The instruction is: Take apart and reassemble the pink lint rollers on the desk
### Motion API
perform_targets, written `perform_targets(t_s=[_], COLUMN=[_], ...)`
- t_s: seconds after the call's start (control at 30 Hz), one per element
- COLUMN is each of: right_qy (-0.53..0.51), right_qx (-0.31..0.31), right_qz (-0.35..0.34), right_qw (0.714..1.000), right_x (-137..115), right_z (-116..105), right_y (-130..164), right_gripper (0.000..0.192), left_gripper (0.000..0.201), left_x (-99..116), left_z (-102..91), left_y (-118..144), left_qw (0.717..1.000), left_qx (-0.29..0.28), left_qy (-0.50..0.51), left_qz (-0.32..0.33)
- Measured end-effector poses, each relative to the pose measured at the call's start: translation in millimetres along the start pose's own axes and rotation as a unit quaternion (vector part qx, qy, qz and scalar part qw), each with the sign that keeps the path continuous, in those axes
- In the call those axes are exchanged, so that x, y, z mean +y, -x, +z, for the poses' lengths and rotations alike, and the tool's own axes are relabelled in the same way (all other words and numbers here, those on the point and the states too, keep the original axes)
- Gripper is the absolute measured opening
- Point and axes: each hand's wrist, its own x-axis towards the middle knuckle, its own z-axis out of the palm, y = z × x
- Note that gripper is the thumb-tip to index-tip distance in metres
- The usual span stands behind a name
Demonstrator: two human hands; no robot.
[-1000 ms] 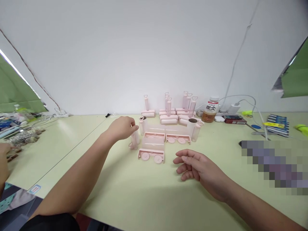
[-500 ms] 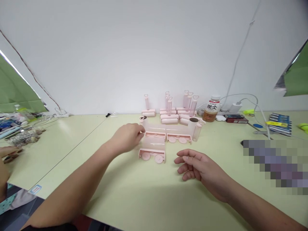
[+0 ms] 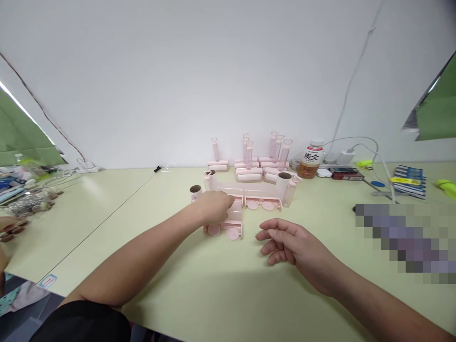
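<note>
1. Now the left hand lies on the nearest pink cover, a clear-pink shell with two round discs on its front face, near the middle of the bench.
2. Left grip: fingers curled down over the cover's top left part, touching it; cannot tell whether they are clamped on it or only resting.
3. Right hand sits just right of that cover, apart from it, palm half-turned, fingers loosely spread and slightly bent, grip apart and holding nothing.
4. Second pink cover lies behind and right of the first, closer to the far edge, with a third one partly hidden behind the left hand.
5. Small roll with a dark core stands upright just left of the left hand, apart from it.
6. Two taller rolls stand right of the second cover.
7. Stack of pink rollers with heart-topped handles sits by the far edge, against the wall.
8. Drink bottle stands right of that stack, then a charger with white cables.
9. Blue booklets lie toward the far right corner.
10. Clutter of small packets at the left edge; another person's hand shows there, blurred.
</note>
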Motion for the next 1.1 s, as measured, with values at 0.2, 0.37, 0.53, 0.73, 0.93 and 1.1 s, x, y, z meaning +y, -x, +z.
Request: perform_targets(t_s=[0.2, 0.37, 0.53, 0.73, 0.93, 1.1], right_qy=[0.002, 0.004, 0.004, 0.01, 0.038, 0.0], right_qx=[-0.003, -0.004, -0.001, 0.0, -0.028, -0.032], right_qz=[-0.003, -0.004, -0.005, -0.01, -0.11, -0.192], right_qw=[1.0, 1.0, 1.0, 1.0, 0.993, 0.981], right_x=[-1, -2, -2, -3, 1, 3], right_z=[1, 2, 2, 1, 2, -2], right_y=[0, 0, 0, 0, 5, 4], right_gripper=[0.024, 0.022, 0.022, 0.023, 0.044, 0.04], left_gripper=[0.015, 0.033, 0.031, 0.023, 0.037, 0.038], left_x=[-22, -63, -75, -73, 20, 65], left_z=[-24.8, -42.6, -29.4, -60.6, -33.0, 25.3], left_y=[7, 3, -5, 29, 60, 50], left_qw=[0.991, 0.966, 0.961, 0.939, 0.769, 0.811], left_qx=[0.11, 0.034, 0.006, 0.129, 0.373, 0.198], left_qy=[0.03, 0.035, 0.068, 0.102, 0.516, 0.546], left_qz=[-0.068, -0.255, -0.267, -0.302, -0.06, 0.066])
